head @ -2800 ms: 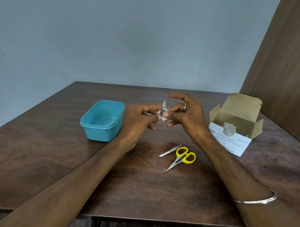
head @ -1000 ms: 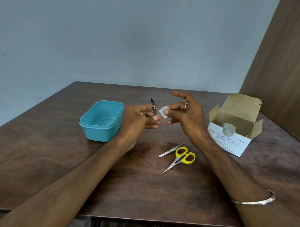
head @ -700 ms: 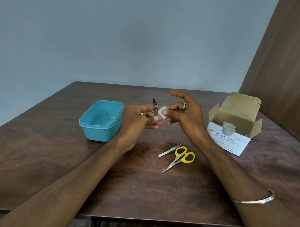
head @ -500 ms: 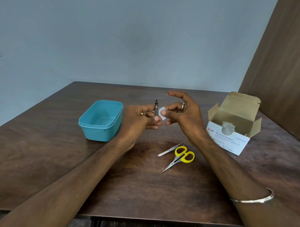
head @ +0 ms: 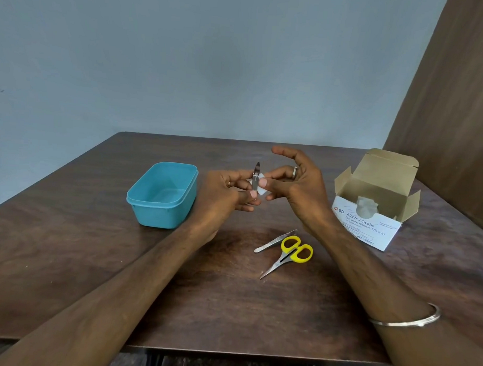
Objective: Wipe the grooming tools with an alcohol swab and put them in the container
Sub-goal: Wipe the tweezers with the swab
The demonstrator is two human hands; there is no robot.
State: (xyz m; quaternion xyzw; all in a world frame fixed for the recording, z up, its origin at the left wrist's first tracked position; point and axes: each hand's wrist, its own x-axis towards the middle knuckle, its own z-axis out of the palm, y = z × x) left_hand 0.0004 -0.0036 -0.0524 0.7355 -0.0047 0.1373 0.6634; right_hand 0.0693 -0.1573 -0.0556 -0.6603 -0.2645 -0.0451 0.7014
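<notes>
My left hand (head: 229, 193) pinches clipper (head: 255, 178) upright above desk (head: 68, 245); right fingers (head: 265, 183) pinch swab (head: 261, 189) against it. Best: steady clipper, stroke swab along both faces. Container (head: 163, 193) waits left.

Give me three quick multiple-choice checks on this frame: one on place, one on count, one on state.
1. Where do the scissors lie?
A. in the container
B. on the table, beside the tweezers
C. in the swab box

2. How many tools lie on the table?
A. two
B. three
C. none

3. What is in the container?
A. tweezers
B. a swab
C. nothing visible

Answers:
1 B: the scissors touch the tweezers on the wood.
2 A: only scissors and tweezers lie there; the left hand holds the clipper against the right hand's swab.
3 C: its floor shows bare.
</notes>
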